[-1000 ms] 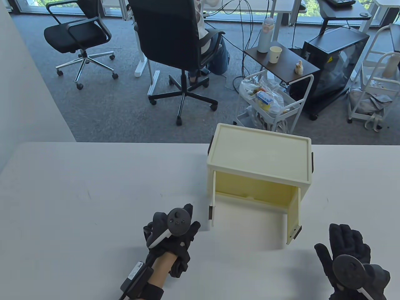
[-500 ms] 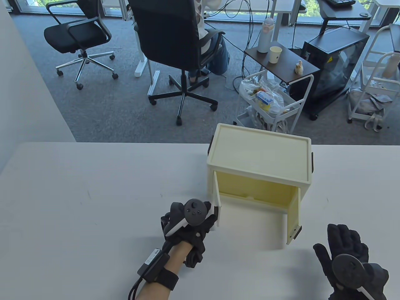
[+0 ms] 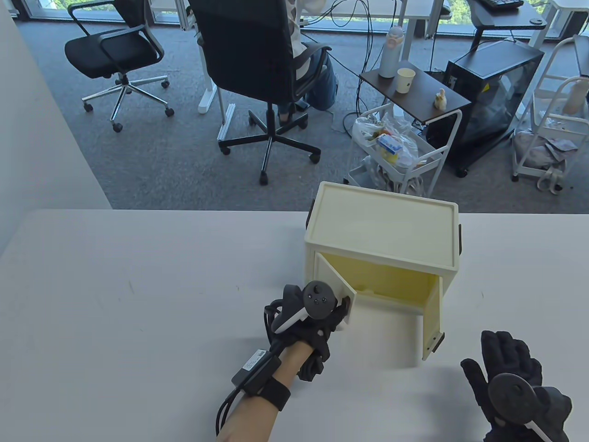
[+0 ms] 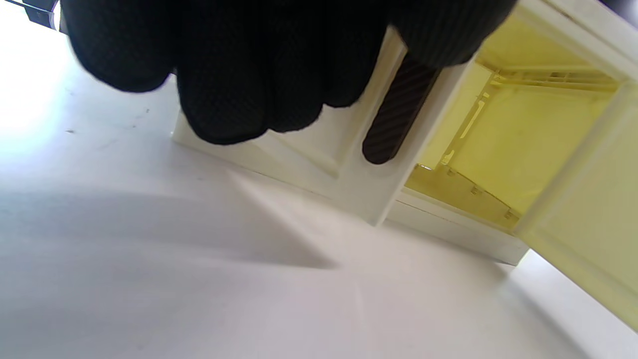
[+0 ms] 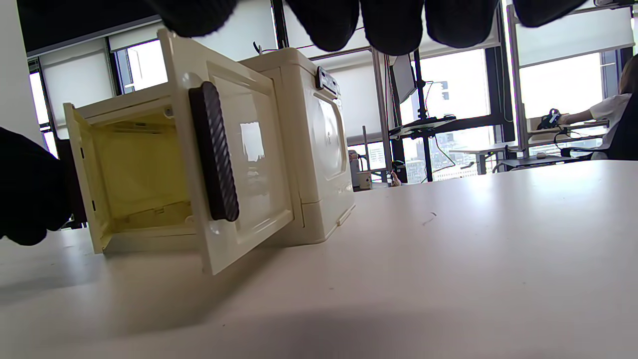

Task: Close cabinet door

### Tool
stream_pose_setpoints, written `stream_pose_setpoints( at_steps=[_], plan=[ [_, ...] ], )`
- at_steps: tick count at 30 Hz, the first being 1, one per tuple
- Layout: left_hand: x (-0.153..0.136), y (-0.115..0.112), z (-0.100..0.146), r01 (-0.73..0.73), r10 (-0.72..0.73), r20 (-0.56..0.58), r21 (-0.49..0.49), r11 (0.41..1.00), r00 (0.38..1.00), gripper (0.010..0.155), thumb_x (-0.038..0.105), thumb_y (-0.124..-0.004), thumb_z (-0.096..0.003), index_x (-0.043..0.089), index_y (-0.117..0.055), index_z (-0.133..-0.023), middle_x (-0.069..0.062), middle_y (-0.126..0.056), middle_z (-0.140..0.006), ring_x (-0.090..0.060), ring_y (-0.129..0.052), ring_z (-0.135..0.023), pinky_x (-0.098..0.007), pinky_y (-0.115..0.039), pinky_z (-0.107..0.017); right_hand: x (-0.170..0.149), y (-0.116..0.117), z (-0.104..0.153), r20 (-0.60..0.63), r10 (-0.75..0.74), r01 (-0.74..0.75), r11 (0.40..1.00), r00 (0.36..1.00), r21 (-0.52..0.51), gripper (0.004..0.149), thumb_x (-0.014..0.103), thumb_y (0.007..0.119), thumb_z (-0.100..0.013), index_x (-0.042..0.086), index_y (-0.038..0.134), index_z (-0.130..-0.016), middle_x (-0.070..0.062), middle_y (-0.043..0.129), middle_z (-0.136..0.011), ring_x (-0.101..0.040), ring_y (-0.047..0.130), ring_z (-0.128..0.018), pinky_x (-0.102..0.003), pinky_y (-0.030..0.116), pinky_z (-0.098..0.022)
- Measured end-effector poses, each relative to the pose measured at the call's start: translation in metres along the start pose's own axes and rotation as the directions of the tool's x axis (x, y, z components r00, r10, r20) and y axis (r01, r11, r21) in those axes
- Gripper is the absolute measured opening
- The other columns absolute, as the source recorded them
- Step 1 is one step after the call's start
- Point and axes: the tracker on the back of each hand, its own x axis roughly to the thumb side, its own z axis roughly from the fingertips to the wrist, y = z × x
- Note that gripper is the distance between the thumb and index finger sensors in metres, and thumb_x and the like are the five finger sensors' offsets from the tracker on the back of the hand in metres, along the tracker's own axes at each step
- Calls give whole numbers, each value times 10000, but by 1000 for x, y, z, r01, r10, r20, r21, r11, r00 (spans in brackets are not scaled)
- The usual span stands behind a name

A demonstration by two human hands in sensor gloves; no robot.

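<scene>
**Left hand on the left door, right hand idle**

Nearest the viewer, at about 4 o'clock in the table view, the right hand (image 3: 515, 391) hovers over the counter (image 3: 138, 285) with fingers spread and nothing in it; the right door (image 3: 432, 322) stands swung fully out, at about 10 o'clock from that hand and apart from it. In the right wrist view that door's ribbed dark handle (image 5: 214, 152) faces the camera.

Farther in, near the middle of the counter, the left hand (image 3: 317, 317) presses against the outer face of the left door (image 3: 338, 281), fingers curled loosely along it (not wrapped around anything). The left wrist view shows the fingers (image 4: 224, 99) lying on the door panel just beside its dark handle (image 4: 396, 112). This door stands partly swung in, at an angle across the opening.

Beyond both, at 12 o'clock from the left hand, sits the cream cabinet (image 3: 384, 225), its yellow interior (image 3: 386, 276) visible between the doors.
</scene>
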Motion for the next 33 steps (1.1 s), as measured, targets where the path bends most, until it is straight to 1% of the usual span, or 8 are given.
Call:
stream_pose_setpoints(
  at_steps=[6,12,14,18,22,25,29,33],
  plan=[
    [17,-2,-20,10,-9,-23,14,1000,1000,523,463,-693,-586,99,-800,-947,-210,-886,-892,-383,-1017,-708,-595,-792,-542,0,0,-1,-7,-8,8,1000,1000,11,724,488,592,-598,-5,467,-1113,-349,447,-1126,-634,489,-980,-793,470,-655],
    [24,1,-38,-14,15,-49,23,1000,999,570,462,-682,-590,73,-747,-1001,-218,-858,-921,-401,-996,-741,-609,-774,-557,2,4,-4,2,-6,6,999,1000,39,724,489,591,-598,-8,475,-1112,-353,454,-1123,-633,499,-979,-792,474,-655],
    [25,1,-41,-24,25,-52,21,999,998,597,462,-677,-592,55,-707,-1027,-225,-835,-942,-418,-976,-764,-621,-759,-569,3,5,-4,3,-6,5,999,1000,47,726,488,591,-599,-11,473,-1112,-354,456,-1122,-632,500,-979,-793,475,-654],
    [25,-1,-39,-9,9,-43,14,1000,999,602,462,-665,-594,55,-695,-1037,-231,-821,-957,-429,-963,-782,-632,-747,-577,5,6,-4,4,-8,7,998,1000,61,727,488,591,-600,-14,473,-1112,-356,460,-1121,-630,509,-978,-791,481,-653],
    [19,1,-26,0,1,-41,11,1000,999,606,463,-663,-594,53,-693,-1039,-237,-811,-965,-437,-953,-796,-644,-734,-587,7,7,-5,12,0,-1,998,1000,67,728,488,591,-600,-17,475,-1111,-356,467,-1119,-627,514,-978,-790,484,-654],
    [11,7,-9,-11,11,-41,17,1000,999,618,464,-662,-596,47,-673,-1052,-251,-781,-988,-457,-926,-823,-660,-713,-599,9,7,-5,19,3,-4,998,1000,65,729,489,590,-600,-17,474,-1111,-353,470,-1119,-629,516,-976,-789,487,-654],
    [0,16,20,-31,33,-31,54,998,999,642,465,-658,-597,38,-629,-1076,-274,-723,-1025,-487,-875,-870,-682,-680,-616,10,7,-5,22,8,-9,998,1000,59,728,489,590,-599,-16,475,-1111,-352,474,-1118,-623,521,-978,-788,488,-655],
    [-9,24,60,-40,43,-20,96,995,999,656,467,-654,-599,34,-606,-1089,-285,-687,-1047,-506,-842,-896,-696,-660,-624,11,6,-5,22,21,-22,999,1000,48,729,490,591,-598,-15,476,-1110,-349,475,-1118,-623,520,-979,-787,489,-656]
  ],
)
